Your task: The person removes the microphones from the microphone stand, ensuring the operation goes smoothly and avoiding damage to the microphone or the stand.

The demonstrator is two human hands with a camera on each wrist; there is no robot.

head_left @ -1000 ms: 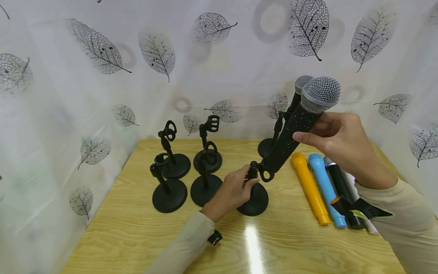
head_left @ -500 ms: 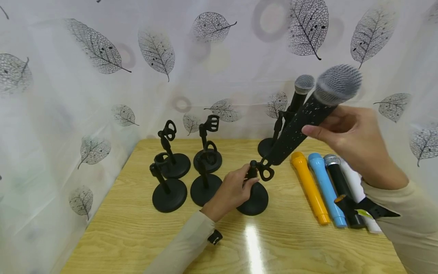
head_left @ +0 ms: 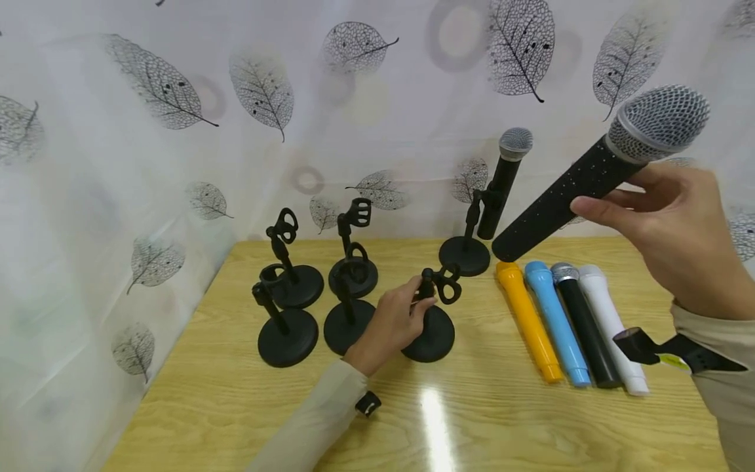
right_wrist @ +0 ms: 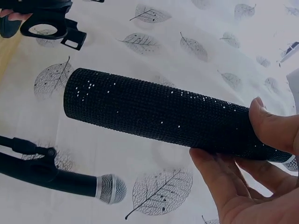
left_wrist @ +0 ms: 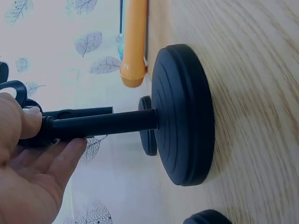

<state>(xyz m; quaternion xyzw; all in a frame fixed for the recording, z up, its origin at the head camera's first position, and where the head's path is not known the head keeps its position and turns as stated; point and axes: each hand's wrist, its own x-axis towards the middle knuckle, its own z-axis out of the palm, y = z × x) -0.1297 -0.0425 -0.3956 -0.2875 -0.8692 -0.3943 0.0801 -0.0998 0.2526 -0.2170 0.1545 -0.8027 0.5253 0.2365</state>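
Note:
My right hand (head_left: 678, 223) pinches a black, glitter-studded microphone (head_left: 560, 196) with a silver mesh head, held tilted in the air with its tail end pointing down and left. In the right wrist view, thumb and fingers grip the microphone (right_wrist: 159, 114) near its head. My left hand (head_left: 392, 321) grips the upper post of a black microphone stand (head_left: 433, 337). Its round base rests on the table, and its clip (head_left: 448, 285) holds nothing. The left wrist view shows thumb and fingers around the post of that stand (left_wrist: 105, 123).
Several black stands with unfilled clips, including one stand (head_left: 288, 341), are grouped at left. Behind, another stand (head_left: 464, 255) bears a black microphone (head_left: 504, 183). Orange (head_left: 531, 328), blue (head_left: 557, 321), black (head_left: 586, 328) and white (head_left: 613, 328) microphones lie side by side at right.
The glittery microphone has moved up and right, away from the clip of the stand in my left hand. My left hand keeps its grip on that stand.

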